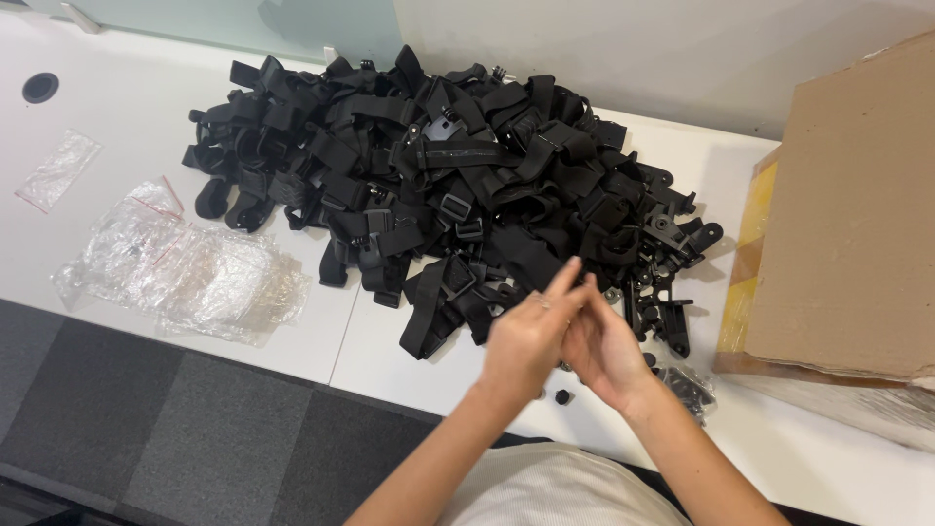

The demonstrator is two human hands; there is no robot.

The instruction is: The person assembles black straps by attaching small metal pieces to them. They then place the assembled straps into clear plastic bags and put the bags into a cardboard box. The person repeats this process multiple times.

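My left hand and my right hand are pressed together over the near edge of the white table, fingers crossing. I cannot see anything held between them. Just beyond the fingertips lies a big heap of black straps with plastic buckles and mounts. A small black round part lies on the table below my hands, and several loose black plastic pieces lie to the right of them.
An open cardboard box stands at the right. Empty clear plastic bags lie at the left, with one small bag farther left. A small bag of black parts lies near the box. Grey carpet floor is below the table edge.
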